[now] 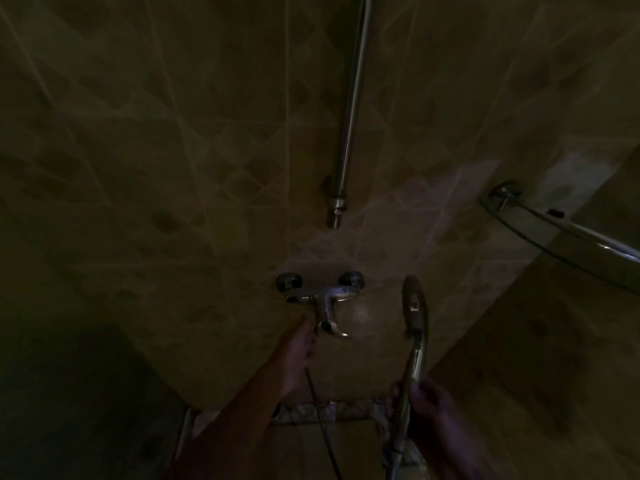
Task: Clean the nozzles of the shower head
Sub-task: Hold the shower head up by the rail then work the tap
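- Your right hand (427, 398) has its grip wrapped round the handle of the chrome handheld shower head (414, 308); its long axis runs nearly upright, head uppermost, just right of the chrome wall mixer tap (320, 296).
- Your left hand (299, 351) reaches to the tap's lever; its grip is too dim to tell.
- The thin shower hose (320, 414) hangs below.

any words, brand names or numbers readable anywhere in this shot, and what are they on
None can be read; the picture is very dark.
Shower head, held by the right hand: no marking legible.
Mixer tap, which the left hand reaches: a small dark mark on the lever, too blurred to read.
Corner shelf: a small dark patch on its rim, too small to tell.
Wall tiles: pattern only, no text.
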Motion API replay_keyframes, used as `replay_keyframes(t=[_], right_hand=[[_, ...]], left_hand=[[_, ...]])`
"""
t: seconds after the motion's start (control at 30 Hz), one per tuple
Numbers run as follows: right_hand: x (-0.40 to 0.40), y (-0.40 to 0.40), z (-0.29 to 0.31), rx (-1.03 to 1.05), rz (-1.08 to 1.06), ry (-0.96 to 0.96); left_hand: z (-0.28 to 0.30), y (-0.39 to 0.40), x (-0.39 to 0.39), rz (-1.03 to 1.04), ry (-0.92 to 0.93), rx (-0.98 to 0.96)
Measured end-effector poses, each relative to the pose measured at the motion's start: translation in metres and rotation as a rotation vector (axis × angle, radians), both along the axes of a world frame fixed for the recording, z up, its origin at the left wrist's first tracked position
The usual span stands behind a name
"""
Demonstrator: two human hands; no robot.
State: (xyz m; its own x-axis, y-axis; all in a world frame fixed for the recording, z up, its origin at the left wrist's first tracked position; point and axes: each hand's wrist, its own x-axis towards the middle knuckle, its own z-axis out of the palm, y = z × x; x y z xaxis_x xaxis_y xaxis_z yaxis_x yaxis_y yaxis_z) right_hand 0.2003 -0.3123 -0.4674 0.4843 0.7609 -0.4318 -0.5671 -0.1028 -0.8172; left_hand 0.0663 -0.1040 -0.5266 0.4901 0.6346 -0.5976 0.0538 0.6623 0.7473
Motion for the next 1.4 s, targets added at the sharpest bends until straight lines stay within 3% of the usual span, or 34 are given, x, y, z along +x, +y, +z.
replay_keyframes(t=[0.1,0.33,0.53,0.73,1.03,1.4], right_hand=[[0.005,0.000,-0.006,0.026,-0.013,0.066],[0.017,0.009,-0.024,-0.172,-0.138,0.240],[0.022,0.004,-0.044,-0.206,-0.215,-0.068],[0.023,0.007,-0.035,-0.234,-0.300,-0.192],[0.018,-0.001,-0.013,-0.259,-0.363,-0.286],[0.045,0.004,0.005,-0.229,-0.490,-0.297]], left_hand=[[-0.002,0.009,0.016,0.038,-0.065,-0.058],[-0.012,0.017,0.052,0.022,-0.113,-0.191],[-0.019,0.016,0.050,0.032,-0.122,-0.192],[-0.004,0.010,0.051,0.064,-0.123,-0.192],[0.009,0.006,0.045,0.031,-0.108,-0.074],[0.040,0.000,0.052,0.037,-0.060,-0.107]])
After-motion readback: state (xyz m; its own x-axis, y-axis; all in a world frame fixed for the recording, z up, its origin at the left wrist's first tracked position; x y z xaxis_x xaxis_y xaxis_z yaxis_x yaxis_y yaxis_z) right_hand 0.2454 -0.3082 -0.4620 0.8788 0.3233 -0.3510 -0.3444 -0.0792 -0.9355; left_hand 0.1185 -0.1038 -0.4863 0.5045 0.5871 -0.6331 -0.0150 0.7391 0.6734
